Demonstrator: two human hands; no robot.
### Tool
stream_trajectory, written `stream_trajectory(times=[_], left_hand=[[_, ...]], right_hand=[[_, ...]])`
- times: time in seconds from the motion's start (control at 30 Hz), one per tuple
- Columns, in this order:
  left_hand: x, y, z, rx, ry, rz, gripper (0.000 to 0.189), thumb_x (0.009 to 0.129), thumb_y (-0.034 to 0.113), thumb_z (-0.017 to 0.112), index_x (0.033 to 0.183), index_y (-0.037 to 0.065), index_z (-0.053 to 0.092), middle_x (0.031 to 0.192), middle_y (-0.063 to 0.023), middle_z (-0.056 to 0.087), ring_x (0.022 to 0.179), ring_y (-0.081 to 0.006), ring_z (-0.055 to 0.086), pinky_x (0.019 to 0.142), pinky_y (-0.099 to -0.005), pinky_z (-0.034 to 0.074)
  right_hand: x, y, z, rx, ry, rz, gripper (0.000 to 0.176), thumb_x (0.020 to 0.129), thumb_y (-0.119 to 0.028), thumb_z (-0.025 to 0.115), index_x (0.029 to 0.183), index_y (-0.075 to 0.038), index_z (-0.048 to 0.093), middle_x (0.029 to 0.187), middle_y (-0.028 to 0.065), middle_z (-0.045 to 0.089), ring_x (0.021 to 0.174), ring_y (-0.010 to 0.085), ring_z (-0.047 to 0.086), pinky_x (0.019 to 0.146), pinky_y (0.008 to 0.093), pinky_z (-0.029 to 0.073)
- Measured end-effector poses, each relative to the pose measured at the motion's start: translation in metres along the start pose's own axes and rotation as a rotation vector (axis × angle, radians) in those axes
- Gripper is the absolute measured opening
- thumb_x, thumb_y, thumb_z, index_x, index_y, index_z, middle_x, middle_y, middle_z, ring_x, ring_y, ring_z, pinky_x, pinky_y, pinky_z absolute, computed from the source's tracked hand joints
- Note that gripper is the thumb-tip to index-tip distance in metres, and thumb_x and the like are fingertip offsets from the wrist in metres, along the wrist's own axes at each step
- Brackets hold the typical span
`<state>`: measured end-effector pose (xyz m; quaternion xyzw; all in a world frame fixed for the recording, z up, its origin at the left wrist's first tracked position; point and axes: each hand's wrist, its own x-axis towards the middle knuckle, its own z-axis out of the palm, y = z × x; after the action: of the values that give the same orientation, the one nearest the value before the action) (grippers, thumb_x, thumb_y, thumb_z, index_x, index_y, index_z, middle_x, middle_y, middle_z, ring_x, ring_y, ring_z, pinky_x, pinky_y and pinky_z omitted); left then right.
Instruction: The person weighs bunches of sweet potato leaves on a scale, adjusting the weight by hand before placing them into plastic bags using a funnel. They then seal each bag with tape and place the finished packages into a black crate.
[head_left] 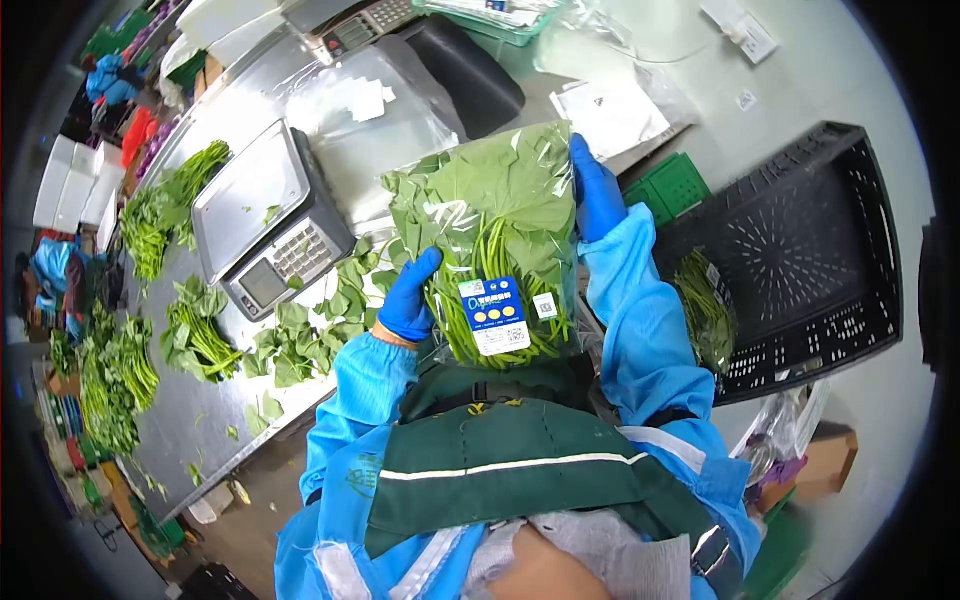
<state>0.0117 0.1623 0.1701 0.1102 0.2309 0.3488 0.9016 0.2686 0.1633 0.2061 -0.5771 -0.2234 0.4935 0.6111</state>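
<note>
A clear plastic bag of leafy greens [530, 190] is held up in front of my chest, leaves at the top and stems toward me. On its lower front sits a blue and white label [494, 315], with a small square code sticker beside it. My left hand [410, 298], in a blue glove, grips the bag's left edge with the thumb in front. Gloved in blue as well, my right hand [598, 190] is closed on the upper right edge. The fingers behind the bag are hidden.
Left of the bag stands a digital scale [262, 215] on the metal table [190, 440]. Bunches of greens [200, 335] and loose leaves [300, 345] lie around it. At right, a black crate [790, 230] holds another bag of greens [705, 310]; a green basket [668, 188] is nearby.
</note>
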Motion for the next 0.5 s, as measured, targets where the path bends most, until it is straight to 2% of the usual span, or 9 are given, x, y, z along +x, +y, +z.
stream_trajectory(times=[0.07, 0.13, 0.2, 0.27, 0.3, 0.33, 0.4, 0.43, 0.5], left_hand=[[0.005, -0.001, 0.010, 0.041, -0.005, 0.018, 0.033, 0.083, 0.015, 0.055, 0.113, 0.004, 0.049, 0.106, -0.0100, 0.057, 0.094, -0.0221, 0.057, 0.080, -0.0366, 0.048], [0.010, -0.005, 0.010, 0.087, -0.014, 0.026, 0.033, 0.082, 0.015, 0.056, 0.112, 0.004, 0.049, 0.106, -0.0097, 0.057, 0.093, -0.0219, 0.057, 0.079, -0.0363, 0.048], [0.021, -0.009, 0.000, 0.126, 0.107, 0.072, 0.033, 0.081, 0.017, 0.058, 0.111, 0.004, 0.049, 0.105, -0.0100, 0.057, 0.091, -0.0217, 0.058, 0.078, -0.0365, 0.048], [0.032, -0.017, 0.005, 0.136, 0.070, 0.060, 0.033, 0.084, 0.024, 0.055, 0.109, 0.002, 0.051, 0.105, -0.0117, 0.057, 0.089, -0.0223, 0.058, 0.079, -0.0358, 0.048], [0.040, -0.024, 0.013, 0.110, 0.053, 0.018, 0.037, 0.085, 0.030, 0.051, 0.109, 0.001, 0.051, 0.106, -0.0118, 0.056, 0.090, -0.0233, 0.057, 0.082, -0.0361, 0.046], [0.040, -0.032, 0.030, 0.106, 0.022, -0.037, 0.042, 0.086, 0.035, 0.048, 0.112, 0.002, 0.050, 0.108, -0.0121, 0.055, 0.095, -0.0244, 0.055, 0.085, -0.0375, 0.043], [0.046, -0.049, 0.051, 0.070, -0.075, -0.101, 0.045, 0.087, 0.038, 0.046, 0.115, 0.002, 0.048, 0.113, -0.0126, 0.053, 0.100, -0.0248, 0.052, 0.089, -0.0386, 0.040], [0.046, -0.056, 0.056, 0.077, -0.073, -0.109, 0.047, 0.087, 0.038, 0.045, 0.116, 0.002, 0.046, 0.114, -0.0128, 0.051, 0.101, -0.0250, 0.051, 0.090, -0.0387, 0.039], [0.044, -0.078, 0.068, 0.196, -0.090, -0.051, 0.051, 0.086, 0.040, 0.045, 0.120, 0.002, 0.043, 0.118, -0.0129, 0.048, 0.104, -0.0250, 0.048, 0.093, -0.0388, 0.036]], right_hand=[[-0.013, -0.002, -0.011, 0.289, -0.012, -0.007, 0.047, 0.082, -0.040, 0.055, 0.103, 0.002, 0.054, 0.081, 0.0057, 0.059, 0.071, 0.0117, 0.052, 0.071, 0.0223, 0.041], [-0.036, -0.001, -0.023, 0.287, 0.084, 0.004, 0.041, 0.083, -0.034, 0.055, 0.106, -0.001, 0.051, 0.083, 0.0054, 0.056, 0.075, 0.0122, 0.052, 0.072, 0.0239, 0.042], [-0.072, 0.010, -0.029, 0.052, 0.235, -0.353, 0.036, 0.080, -0.023, 0.061, 0.107, -0.003, 0.049, 0.088, 0.0043, 0.054, 0.081, 0.0129, 0.052, 0.075, 0.0262, 0.042], [-0.115, 0.023, -0.020, -0.214, 0.248, -0.554, 0.046, 0.073, -0.013, 0.067, 0.112, -0.003, 0.045, 0.099, 0.0057, 0.051, 0.089, 0.0147, 0.050, 0.079, 0.0284, 0.041], [-0.132, 0.026, -0.021, -0.412, 0.165, -0.601, 0.062, 0.068, -0.004, 0.069, 0.122, -0.003, 0.039, 0.123, 0.0137, 0.042, 0.114, 0.0234, 0.041, 0.095, 0.0357, 0.032], [-0.144, 0.032, -0.016, -0.569, 0.152, -0.600, 0.072, 0.064, -0.016, 0.073, 0.125, -0.003, 0.036, 0.128, 0.0169, 0.037, 0.118, 0.0278, 0.036, 0.097, 0.0390, 0.029], [-0.147, 0.052, -0.009, -0.928, 0.101, -0.726, 0.086, 0.060, -0.029, 0.075, 0.129, -0.005, 0.030, 0.131, 0.0188, 0.032, 0.120, 0.0330, 0.033, 0.098, 0.0418, 0.028], [-0.147, 0.055, -0.010, -0.932, 0.165, -0.721, 0.086, 0.060, -0.029, 0.075, 0.129, -0.005, 0.030, 0.131, 0.0188, 0.032, 0.120, 0.0330, 0.033, 0.098, 0.0418, 0.028], [-0.145, 0.060, -0.017, -1.344, 0.207, -0.427, 0.095, 0.058, -0.039, 0.074, 0.133, -0.009, 0.023, 0.133, 0.0188, 0.026, 0.122, 0.0373, 0.028, 0.098, 0.0433, 0.027]])
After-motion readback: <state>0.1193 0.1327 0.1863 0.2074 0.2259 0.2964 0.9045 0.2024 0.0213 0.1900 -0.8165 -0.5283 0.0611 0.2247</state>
